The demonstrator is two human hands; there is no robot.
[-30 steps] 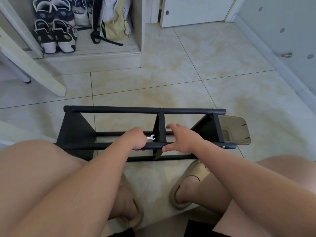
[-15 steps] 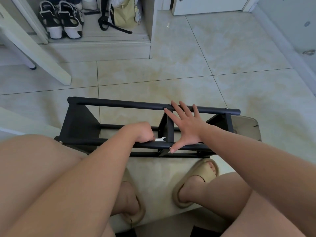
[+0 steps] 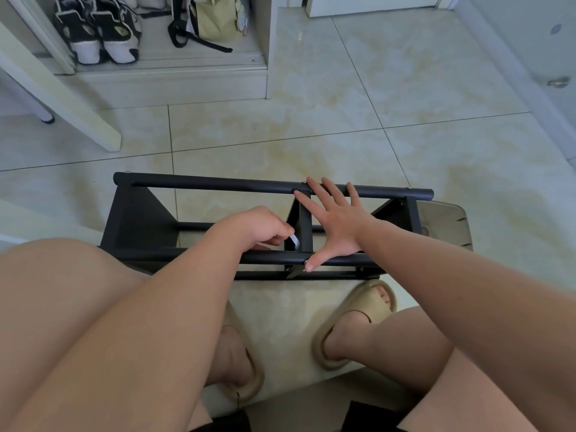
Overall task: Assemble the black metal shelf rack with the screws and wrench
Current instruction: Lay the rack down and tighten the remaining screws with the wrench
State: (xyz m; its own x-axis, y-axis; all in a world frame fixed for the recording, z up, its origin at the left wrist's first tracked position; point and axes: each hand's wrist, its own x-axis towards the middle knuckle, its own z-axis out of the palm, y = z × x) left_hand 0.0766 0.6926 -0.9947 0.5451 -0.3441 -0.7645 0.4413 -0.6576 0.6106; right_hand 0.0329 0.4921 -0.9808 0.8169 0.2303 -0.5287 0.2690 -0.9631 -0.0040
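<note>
The black rack (image 3: 218, 184) lies on the floor just ahead of my feet. My left hand (image 3: 258, 226) pinches the small wrench (image 3: 294, 242) against the middle upright (image 3: 305, 226). My right hand (image 3: 336, 226) is spread flat, fingers straight, bracing both rails. I judge I'm tightening the centre joint, so next the wrench must seat squarely on its screw.

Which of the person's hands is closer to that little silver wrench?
Left. The left hand pinches the wrench itself, beside the middle divider of the rack; the right hand, spread open, spans the two upper bars, clear of the wrench.
</note>
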